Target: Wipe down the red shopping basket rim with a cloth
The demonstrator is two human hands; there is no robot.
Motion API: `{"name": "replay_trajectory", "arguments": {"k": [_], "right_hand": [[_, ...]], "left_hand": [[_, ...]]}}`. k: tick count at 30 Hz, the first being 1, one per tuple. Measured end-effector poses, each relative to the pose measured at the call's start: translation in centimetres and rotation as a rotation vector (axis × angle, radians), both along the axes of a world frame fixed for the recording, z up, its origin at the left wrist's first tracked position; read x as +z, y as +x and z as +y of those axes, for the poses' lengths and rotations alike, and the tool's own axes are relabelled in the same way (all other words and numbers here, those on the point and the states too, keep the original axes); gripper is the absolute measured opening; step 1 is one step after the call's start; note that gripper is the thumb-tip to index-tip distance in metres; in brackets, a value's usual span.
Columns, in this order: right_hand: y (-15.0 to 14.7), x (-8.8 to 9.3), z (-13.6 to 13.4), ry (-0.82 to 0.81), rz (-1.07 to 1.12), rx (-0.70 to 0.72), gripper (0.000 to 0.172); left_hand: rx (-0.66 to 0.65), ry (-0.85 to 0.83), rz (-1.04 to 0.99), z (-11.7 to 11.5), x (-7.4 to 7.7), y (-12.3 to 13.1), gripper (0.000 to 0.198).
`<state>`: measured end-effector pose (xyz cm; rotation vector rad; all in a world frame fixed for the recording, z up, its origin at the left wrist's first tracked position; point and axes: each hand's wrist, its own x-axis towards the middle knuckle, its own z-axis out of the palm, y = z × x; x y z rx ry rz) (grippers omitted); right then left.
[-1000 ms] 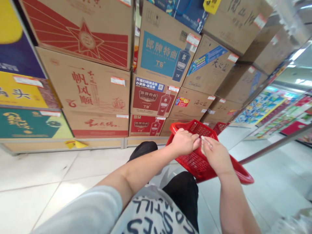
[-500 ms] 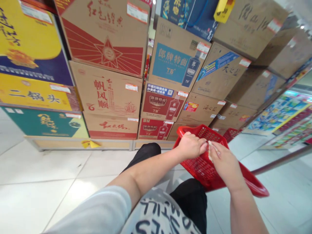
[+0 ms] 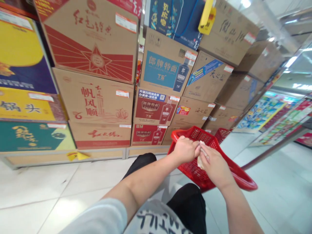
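Note:
My left hand (image 3: 185, 149) and my right hand (image 3: 214, 165) meet above a red plastic shopping basket (image 3: 241, 178) that sits in front of my knees. Both hands are closed in a pinch on a small white crumpled piece (image 3: 201, 159), paper or tissue by its look, held between them. My fingertips touch each other over the basket's mesh inside. My legs in black trousers (image 3: 187, 203) show below the hands.
Stacked cardboard liquor cartons (image 3: 97, 97) fill a low shelf base (image 3: 73, 156) straight ahead. A second red basket (image 3: 223, 134) stands behind the first. A metal rail (image 3: 273, 148) crosses at right, with colourful store shelves (image 3: 275, 120) beyond. White tiled floor (image 3: 36, 191) lies at left.
The view has shifted slightly while both hands stay together over the basket. The white piece now sits lower between my fingers, with the right hand covering more of it.

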<state>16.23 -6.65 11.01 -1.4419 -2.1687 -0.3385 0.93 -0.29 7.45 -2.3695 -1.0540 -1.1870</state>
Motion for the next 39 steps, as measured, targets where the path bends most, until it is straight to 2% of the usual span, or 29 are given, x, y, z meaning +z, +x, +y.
{"name": "replay_trajectory", "arguments": {"k": [2, 5, 7, 11, 17, 21, 26, 31, 33, 36, 39], "right_hand": [[0.2, 0.0, 0.3, -0.006, 0.031, -0.039, 0.037], [0.6, 0.2, 0.8, -0.01, 0.077, -0.178, 0.035], [0.3, 0.3, 0.9, -0.002, 0.061, -0.148, 0.035], [-0.6, 0.2, 0.8, 0.032, 0.03, 0.018, 0.035], [-0.2, -0.1, 0.5, 0.055, -0.005, -0.129, 0.036], [0.1, -0.1, 0.3, 0.069, -0.074, -0.079, 0.035], [0.5, 0.2, 0.3, 0.073, -0.039, -0.186, 0.033], [0.0, 0.1, 0.2, 0.101, -0.073, -0.042, 0.034], [0.4, 0.2, 0.4, 0.095, -0.048, -0.074, 0.034], [1.1, 0.2, 0.6, 0.046, -0.001, -0.214, 0.034], [0.7, 0.2, 0.2, 0.033, -0.018, -0.165, 0.034]], "left_hand": [[-0.002, 0.0, 0.002, 0.0, 0.0, 0.0, 0.037], [-0.001, 0.005, 0.002, 0.1, -0.1, 0.0, 0.035], [-0.001, 0.009, 0.0, 0.2, -0.2, 0.0, 0.035], [0.0, 0.013, 0.009, 0.3, -0.2, 0.0, 0.038], [-0.01, 0.012, -0.004, 0.1, -0.3, 0.1, 0.035], [-0.021, 0.016, -0.006, 0.0, -0.3, 0.1, 0.035], [-0.013, 0.0, 0.007, -0.1, -0.2, 0.0, 0.032], [-0.018, 0.01, -0.005, -0.2, -0.2, -0.1, 0.032], [-0.024, 0.014, -0.011, -0.2, -0.1, -0.1, 0.032], [-0.023, 0.019, -0.019, -0.2, -0.1, -0.1, 0.032], [-0.022, 0.015, -0.022, -0.3, -0.1, 0.0, 0.032]]}}
